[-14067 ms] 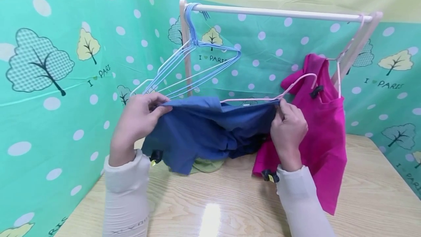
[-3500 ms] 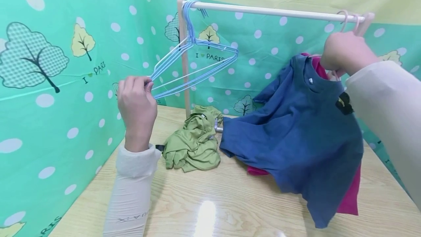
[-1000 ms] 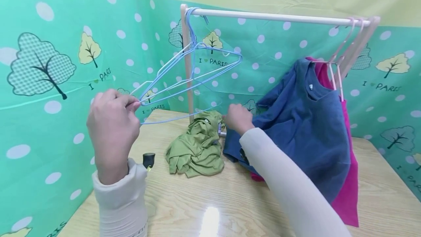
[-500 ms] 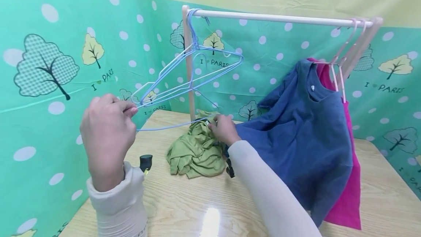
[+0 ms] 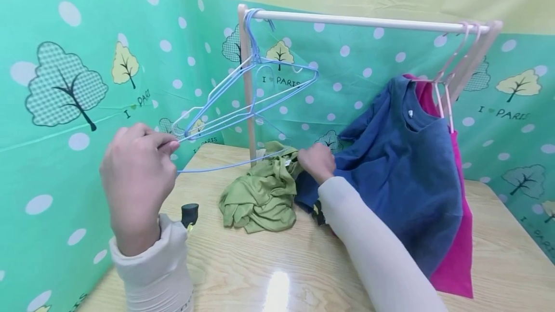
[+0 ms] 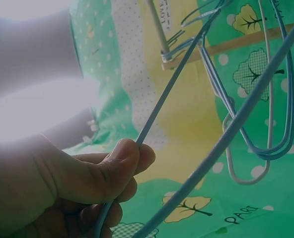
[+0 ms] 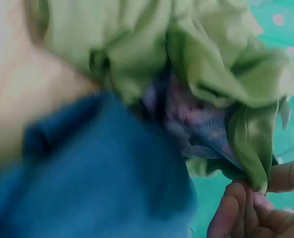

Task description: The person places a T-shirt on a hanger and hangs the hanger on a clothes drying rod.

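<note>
Blue hanger (image 6: 161,102) — pinched by left hand (image 5: 138,177); green garment (image 5: 262,194) — by right hand (image 5: 318,160).

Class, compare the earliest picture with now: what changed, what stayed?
The blue shirt moved right onto the rail; the right hand released it and now pinches the green garment. The left hand released it too, taking a blue hanger. The magenta shirt stayed hanging.

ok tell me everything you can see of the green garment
The green garment is soft-looking cloth with a small white label. It lies bunched and wrinkled on the wood-grain table, near a pale rack post; one edge is raised, pinched by the right grip. The right wrist view shows a patterned patch among its folds, origin unclear.
</note>
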The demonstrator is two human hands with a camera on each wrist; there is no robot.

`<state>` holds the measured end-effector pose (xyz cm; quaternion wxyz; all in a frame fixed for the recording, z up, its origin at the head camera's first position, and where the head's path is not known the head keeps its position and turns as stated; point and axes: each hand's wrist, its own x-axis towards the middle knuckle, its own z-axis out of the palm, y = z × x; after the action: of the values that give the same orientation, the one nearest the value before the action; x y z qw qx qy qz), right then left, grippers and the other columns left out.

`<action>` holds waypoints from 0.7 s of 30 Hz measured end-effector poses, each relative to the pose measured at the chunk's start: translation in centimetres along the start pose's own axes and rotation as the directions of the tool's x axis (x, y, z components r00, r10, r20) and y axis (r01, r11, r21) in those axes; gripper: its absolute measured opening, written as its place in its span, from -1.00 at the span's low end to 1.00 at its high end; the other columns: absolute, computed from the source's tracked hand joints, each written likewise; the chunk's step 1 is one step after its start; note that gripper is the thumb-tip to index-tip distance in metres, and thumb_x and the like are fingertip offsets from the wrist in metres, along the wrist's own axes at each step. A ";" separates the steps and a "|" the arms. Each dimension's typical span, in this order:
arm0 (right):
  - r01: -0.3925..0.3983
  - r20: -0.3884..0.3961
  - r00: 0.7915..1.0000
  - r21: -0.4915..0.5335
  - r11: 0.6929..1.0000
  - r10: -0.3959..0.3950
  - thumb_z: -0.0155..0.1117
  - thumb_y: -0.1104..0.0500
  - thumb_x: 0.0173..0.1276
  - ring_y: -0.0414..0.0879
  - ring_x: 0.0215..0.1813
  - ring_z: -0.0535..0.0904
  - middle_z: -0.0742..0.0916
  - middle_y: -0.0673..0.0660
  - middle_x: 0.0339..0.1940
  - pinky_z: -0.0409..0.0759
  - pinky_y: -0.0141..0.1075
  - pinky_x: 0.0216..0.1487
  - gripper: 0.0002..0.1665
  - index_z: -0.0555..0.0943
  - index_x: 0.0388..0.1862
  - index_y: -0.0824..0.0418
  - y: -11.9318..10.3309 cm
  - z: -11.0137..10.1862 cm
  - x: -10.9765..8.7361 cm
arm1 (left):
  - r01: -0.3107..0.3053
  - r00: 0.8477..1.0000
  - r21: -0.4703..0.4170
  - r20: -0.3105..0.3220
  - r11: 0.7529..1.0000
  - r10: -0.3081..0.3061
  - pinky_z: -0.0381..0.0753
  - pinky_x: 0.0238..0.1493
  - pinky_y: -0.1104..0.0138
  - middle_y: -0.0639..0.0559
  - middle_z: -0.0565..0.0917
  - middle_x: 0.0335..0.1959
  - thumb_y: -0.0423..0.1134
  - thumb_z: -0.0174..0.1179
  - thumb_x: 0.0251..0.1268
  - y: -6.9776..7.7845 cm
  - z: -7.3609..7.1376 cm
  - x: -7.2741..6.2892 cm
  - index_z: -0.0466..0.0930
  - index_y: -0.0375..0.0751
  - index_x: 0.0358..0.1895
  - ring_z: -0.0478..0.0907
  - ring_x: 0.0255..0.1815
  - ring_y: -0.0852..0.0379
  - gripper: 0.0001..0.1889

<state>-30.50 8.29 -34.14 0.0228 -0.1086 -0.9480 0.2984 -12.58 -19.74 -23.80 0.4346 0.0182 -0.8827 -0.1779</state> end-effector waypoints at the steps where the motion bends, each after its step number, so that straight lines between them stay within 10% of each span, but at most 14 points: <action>1: -0.024 0.026 0.999 -0.054 0.998 0.025 0.06 -0.12 0.39 0.13 -0.29 0.63 0.64 0.13 -0.43 0.56 -0.06 -0.30 -0.61 0.55 -0.53 0.08 0.2 -0.6 0.1 | 0.004 1.000 -0.005 -0.004 1.000 -0.004 0.44 -0.38 -0.12 -0.21 0.69 -0.29 -0.43 0.29 0.29 0.0 0.0 0.0 0.83 -0.30 -0.24 0.48 -0.27 -0.25 -0.88; 6: 0.046 0.304 0.950 -0.369 0.928 0.074 0.03 -0.07 0.47 -0.03 -0.58 0.52 0.62 0.07 -0.63 0.48 -0.19 -0.49 -0.58 0.63 -0.49 0.11 0.8 -3.3 0.8 | 0.006 1.000 -0.035 -0.014 0.999 -0.006 0.42 -0.39 -0.12 -0.21 0.68 -0.29 -0.41 0.31 0.32 0.0 -0.3 -0.1 0.83 -0.31 -0.22 0.47 -0.27 -0.23 -0.89; 10: 0.160 0.403 0.915 -0.434 0.887 0.033 0.07 0.13 0.43 0.02 -0.47 0.50 0.62 0.14 -0.49 0.44 -0.19 -0.51 -0.76 0.61 -0.40 0.15 0.9 -4.4 0.8 | -0.023 1.000 -0.058 -0.017 0.998 0.022 0.42 -0.36 -0.12 -0.23 0.67 -0.30 -0.43 0.31 0.31 0.2 -0.5 -0.2 0.82 -0.34 -0.22 0.47 -0.28 -0.25 -0.89; 16: 0.307 0.360 0.906 -0.200 0.931 -0.221 0.01 0.32 0.37 -0.09 -0.63 0.11 0.25 0.04 -0.63 0.17 -0.23 -0.55 -0.61 0.27 -0.66 0.10 0.7 -4.2 0.9 | -0.028 1.000 -0.056 -0.003 0.998 0.028 0.41 -0.36 -0.11 -0.24 0.67 -0.31 -0.44 0.31 0.30 0.2 -0.8 -0.3 0.82 -0.35 -0.23 0.46 -0.28 -0.25 -0.90; 21: 0.500 0.320 0.820 0.002 0.866 -0.474 0.18 0.27 0.43 -0.19 -0.62 0.19 0.39 -0.05 -0.68 0.26 -0.28 -0.51 -0.62 0.48 -0.65 0.12 1.7 -2.4 1.0 | -0.028 1.000 -0.047 -0.012 0.999 0.027 0.38 -0.42 -0.05 -0.21 0.66 -0.33 -0.44 0.30 0.31 0.0 -1.3 -0.6 0.82 -0.34 -0.24 0.45 -0.30 -0.21 -0.89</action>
<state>-30.93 11.23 -33.15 -0.0552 0.1847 -0.9471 0.2566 -11.20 -20.00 -23.55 0.4421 -0.0031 -0.8760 -0.1925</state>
